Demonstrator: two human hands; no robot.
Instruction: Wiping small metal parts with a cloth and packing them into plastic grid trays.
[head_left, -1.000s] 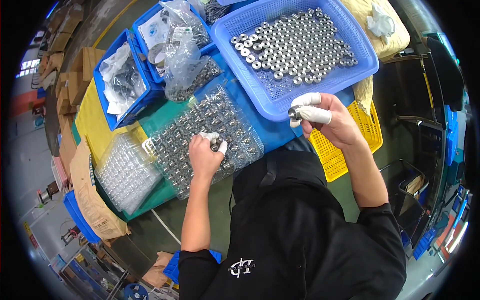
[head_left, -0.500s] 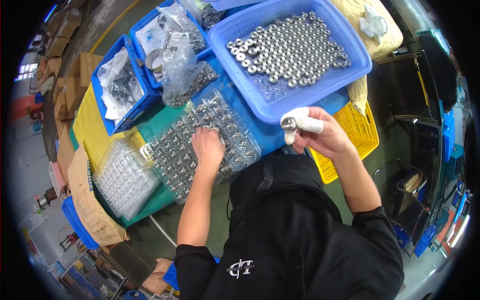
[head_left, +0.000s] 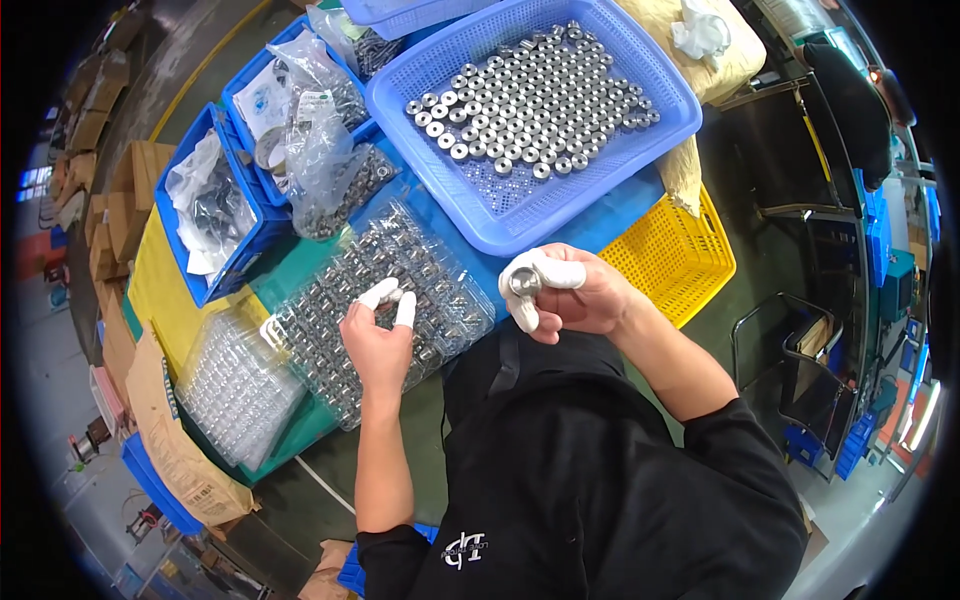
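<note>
My right hand [head_left: 585, 290], with white covers on its fingertips, grips a round silver metal piece [head_left: 524, 281] with a hole in its middle, near the basket's front edge. My left hand [head_left: 380, 340], with similar fingertip covers, is over a clear plastic tray [head_left: 290, 333] filled with rows of small metal parts. Its thumb and fingertips curl close together; what lies between them is too small to make out. A blue-purple mesh basket [head_left: 490, 232] beyond my hands holds many round silver pieces [head_left: 530, 110] with center holes.
Stacked clear trays [head_left: 240, 375] lie left of the filled one. Blue bins [head_left: 235, 265] with plastic bags and loose parts stand at the far left. A yellow crate [head_left: 690, 265] is at the right, below a yellowish sack [head_left: 735, 50]. Cardboard boxes [head_left: 140, 180] stand on the left.
My left hand has lifted off the tray's parts and drawn back slightly. My right hand, still gripping the round metal piece, has come lower and leftward. The whole view has shifted a little.
</note>
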